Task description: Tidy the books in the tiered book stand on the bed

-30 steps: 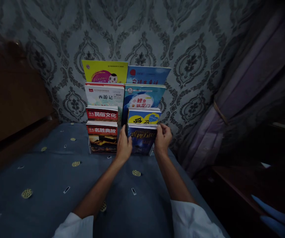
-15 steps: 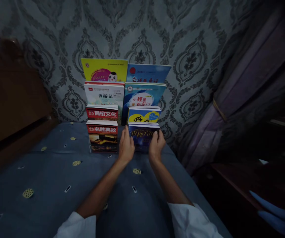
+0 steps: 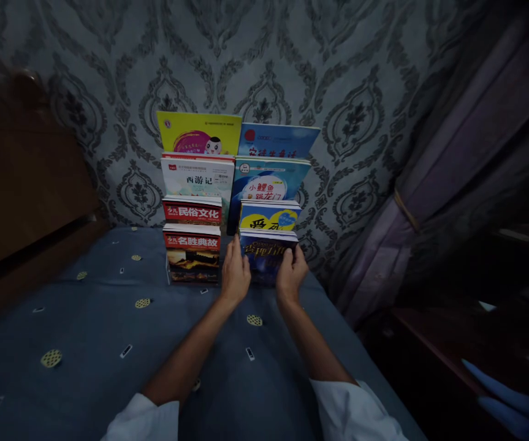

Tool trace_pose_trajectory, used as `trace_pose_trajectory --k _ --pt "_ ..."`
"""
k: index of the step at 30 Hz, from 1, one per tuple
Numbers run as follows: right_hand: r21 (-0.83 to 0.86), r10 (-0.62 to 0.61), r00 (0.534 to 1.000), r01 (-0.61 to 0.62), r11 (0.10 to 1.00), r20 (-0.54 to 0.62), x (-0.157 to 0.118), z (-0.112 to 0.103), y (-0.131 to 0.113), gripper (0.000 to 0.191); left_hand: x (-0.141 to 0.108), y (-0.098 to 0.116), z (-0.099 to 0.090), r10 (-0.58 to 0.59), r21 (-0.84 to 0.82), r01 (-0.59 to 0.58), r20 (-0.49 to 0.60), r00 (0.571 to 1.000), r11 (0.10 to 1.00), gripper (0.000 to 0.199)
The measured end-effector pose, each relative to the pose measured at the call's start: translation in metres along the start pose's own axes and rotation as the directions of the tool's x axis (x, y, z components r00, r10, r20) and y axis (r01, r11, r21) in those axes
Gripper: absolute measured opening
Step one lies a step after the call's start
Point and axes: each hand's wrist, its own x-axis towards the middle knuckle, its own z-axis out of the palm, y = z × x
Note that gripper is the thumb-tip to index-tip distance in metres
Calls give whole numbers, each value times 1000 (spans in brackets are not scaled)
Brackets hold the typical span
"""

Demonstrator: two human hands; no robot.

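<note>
A dark blue book (image 3: 265, 260) with gold lettering stands upright at the front right of a tiered row of books. My left hand (image 3: 235, 272) presses along its left edge, and my right hand (image 3: 292, 274) grips its right edge with the thumb over the cover. Close behind it is a yellow and blue book (image 3: 264, 215). To the left of my left hand stands a red-topped book (image 3: 192, 254) with a landscape picture, and behind that another red book (image 3: 190, 212). My fingertips behind the dark blue book are hidden.
Taller books rise at the back: a white one (image 3: 197, 177), a blue-green one (image 3: 271, 177), a yellow one (image 3: 200, 131) and a blue one (image 3: 277, 139). Patterned wallpaper (image 3: 264, 61) is behind them. A blue cloth (image 3: 84, 331) lies beneath; a tied curtain (image 3: 384, 245) hangs at right.
The view has shifted slightly, so the books appear a little lower and to the right. Both hands stay at the sides of the dark blue book.
</note>
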Motion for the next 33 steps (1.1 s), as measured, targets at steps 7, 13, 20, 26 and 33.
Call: trace_pose_trajectory --k 7,13,20,26,33 --pt "26 20 1000 -21 999 24 5 -2 3 57 2 0 -2 -6 21 5 19 1000 1000 67" --pt "19 -57 998 57 998 11 29 -2 -10 57 11 7 -10 31 3 -31 4 1000 1000 67" --pt "61 -147 974 138 989 170 60 2 -23 55 27 21 -12 73 -22 -73 29 997 997 67" --pt "19 -168 980 167 986 105 55 -6 -34 54 22 29 -21 77 19 -78 44 996 997 65" --pt "36 -335 917 335 941 216 -7 -39 -70 36 -7 46 -73 211 94 -221 106 972 971 36"
